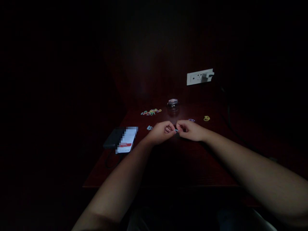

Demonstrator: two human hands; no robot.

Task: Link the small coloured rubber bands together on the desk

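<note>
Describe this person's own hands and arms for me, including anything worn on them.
Both the left hand and the right hand are bare, without gloves. The left forearm and right forearm show no sleeves, watch or bracelet. The dim light makes it hard to rule out rings or small markings.

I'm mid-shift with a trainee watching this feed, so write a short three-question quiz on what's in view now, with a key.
1. Multiple choice: what is between the fingertips of the left hand and the right hand?
A) a yellow ring
B) a small light-blue piece
C) a black cable
2. True or false: the lit phone lies to the right of both hands.
3. Fill in the blank: seen from the wearer's side, the mixed-colour rings lie to the ____ of the lidded jar.

Key: 1 B; 2 false; 3 left.
</note>
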